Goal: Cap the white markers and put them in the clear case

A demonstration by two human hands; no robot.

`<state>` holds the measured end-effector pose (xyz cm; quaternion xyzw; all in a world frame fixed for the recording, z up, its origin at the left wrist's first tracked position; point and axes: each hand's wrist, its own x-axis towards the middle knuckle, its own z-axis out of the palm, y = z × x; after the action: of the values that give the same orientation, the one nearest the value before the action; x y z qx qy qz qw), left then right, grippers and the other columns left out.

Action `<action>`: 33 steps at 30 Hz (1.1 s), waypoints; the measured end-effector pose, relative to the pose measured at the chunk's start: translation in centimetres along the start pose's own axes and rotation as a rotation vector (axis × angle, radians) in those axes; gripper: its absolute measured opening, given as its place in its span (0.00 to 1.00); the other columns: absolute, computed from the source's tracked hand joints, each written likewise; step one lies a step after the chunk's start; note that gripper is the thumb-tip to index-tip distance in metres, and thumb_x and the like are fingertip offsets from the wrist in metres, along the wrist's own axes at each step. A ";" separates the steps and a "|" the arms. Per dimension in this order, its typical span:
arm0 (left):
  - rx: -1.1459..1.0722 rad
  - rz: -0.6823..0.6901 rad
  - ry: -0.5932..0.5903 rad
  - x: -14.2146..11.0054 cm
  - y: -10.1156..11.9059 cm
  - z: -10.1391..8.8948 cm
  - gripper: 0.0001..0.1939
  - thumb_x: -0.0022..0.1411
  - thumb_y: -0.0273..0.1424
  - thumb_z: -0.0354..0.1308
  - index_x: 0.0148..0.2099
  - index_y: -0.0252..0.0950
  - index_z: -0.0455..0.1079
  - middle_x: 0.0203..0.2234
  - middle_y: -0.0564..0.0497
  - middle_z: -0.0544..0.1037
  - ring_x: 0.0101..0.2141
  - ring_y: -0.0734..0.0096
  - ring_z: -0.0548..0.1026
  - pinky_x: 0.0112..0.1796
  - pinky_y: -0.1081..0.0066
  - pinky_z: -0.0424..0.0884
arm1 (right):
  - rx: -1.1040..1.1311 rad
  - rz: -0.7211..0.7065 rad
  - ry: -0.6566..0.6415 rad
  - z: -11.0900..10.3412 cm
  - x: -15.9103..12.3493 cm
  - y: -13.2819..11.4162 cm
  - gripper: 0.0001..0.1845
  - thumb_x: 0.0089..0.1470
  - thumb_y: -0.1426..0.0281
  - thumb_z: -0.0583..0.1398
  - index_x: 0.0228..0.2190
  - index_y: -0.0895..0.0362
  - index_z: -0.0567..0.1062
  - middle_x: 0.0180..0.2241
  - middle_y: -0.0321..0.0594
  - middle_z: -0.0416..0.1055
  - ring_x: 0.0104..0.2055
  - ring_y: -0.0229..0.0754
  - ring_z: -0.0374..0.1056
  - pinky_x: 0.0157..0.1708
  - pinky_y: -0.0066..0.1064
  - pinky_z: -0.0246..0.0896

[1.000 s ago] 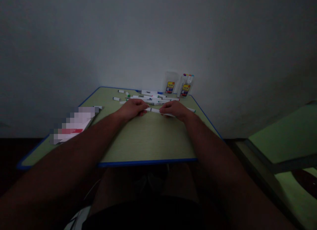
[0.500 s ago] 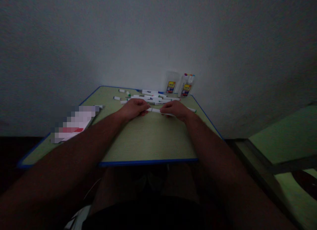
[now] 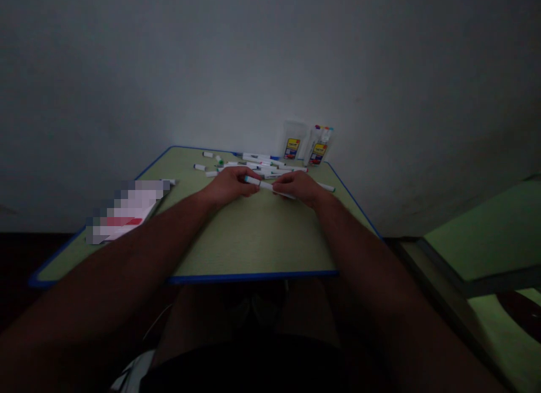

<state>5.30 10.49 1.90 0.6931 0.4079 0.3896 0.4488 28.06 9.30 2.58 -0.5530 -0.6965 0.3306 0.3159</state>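
A white marker [image 3: 266, 185] spans the gap between my two hands over the middle of the table, tilted slightly down to the right. At its left end sits a white cap with a teal tip [image 3: 252, 180]. My left hand [image 3: 228, 184] is curled round the cap end, its fingers partly behind the cap. My right hand [image 3: 298, 185] pinches the marker's body from the right, and the fingers cover part of it. Just beyond both hands lie several more white markers [image 3: 270, 163] in a loose pile.
Loose caps [image 3: 207, 154] lie at the back left. Two clear plastic cases, one upright [image 3: 292, 140] and one holding colored markers [image 3: 319, 148], stand by the wall. A blurred white and red item [image 3: 131, 212] rests on the left. Blue trim edges the green table [image 3: 253, 241].
My left fingers have shifted at the marker's left end, so the teal-tipped cap now shows in front of them. My right hand keeps its hold in nearly the same place.
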 end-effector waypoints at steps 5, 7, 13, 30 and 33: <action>-0.022 0.032 0.014 -0.1 0.2 0.2 0.15 0.45 0.26 0.69 0.40 0.34 0.79 0.19 0.53 0.75 0.21 0.74 0.70 0.25 0.72 0.65 | 0.006 -0.035 -0.003 0.2 0.1 -0.1 0.08 0.46 0.66 0.68 0.30 0.57 0.82 0.30 0.39 0.79 0.31 0.37 0.70 0.34 0.29 0.62; -0.026 0.053 0.022 -0.1 0.2 0.3 0.15 0.45 0.26 0.69 0.39 0.34 0.79 0.20 0.53 0.75 0.22 0.74 0.70 0.25 0.73 0.65 | 0.031 -0.046 -0.020 0.2 0.1 0.0 0.08 0.47 0.66 0.68 0.31 0.57 0.82 0.31 0.39 0.79 0.32 0.37 0.70 0.35 0.29 0.62; 0.018 0.103 0.046 -0.1 0.3 0.5 0.15 0.46 0.28 0.69 0.40 0.34 0.79 0.20 0.54 0.76 0.21 0.75 0.70 0.25 0.73 0.65 | -0.002 -0.068 -0.038 0.1 0.1 0.0 0.11 0.48 0.64 0.67 0.32 0.57 0.83 0.31 0.39 0.79 0.33 0.39 0.70 0.36 0.31 0.62; -0.287 -0.001 0.245 0.5 0.3 -0.6 0.09 0.46 0.25 0.66 0.33 0.34 0.72 0.19 0.53 0.74 0.20 0.76 0.70 0.26 0.72 0.70 | 0.283 0.121 0.012 0.4 0.4 -0.1 0.12 0.60 0.65 0.60 0.34 0.60 0.79 0.29 0.43 0.79 0.25 0.34 0.69 0.26 0.26 0.66; -0.346 -0.041 0.265 0.6 0.3 -0.9 0.10 0.46 0.24 0.66 0.33 0.34 0.72 0.20 0.53 0.74 0.20 0.76 0.70 0.26 0.72 0.70 | 0.385 0.128 0.040 0.4 0.5 -0.1 0.09 0.59 0.66 0.62 0.34 0.60 0.78 0.29 0.44 0.78 0.24 0.34 0.69 0.25 0.26 0.67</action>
<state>4.82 11.22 2.55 0.5400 0.4043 0.5322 0.5116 27.64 9.73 2.46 -0.5322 -0.5773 0.4659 0.4080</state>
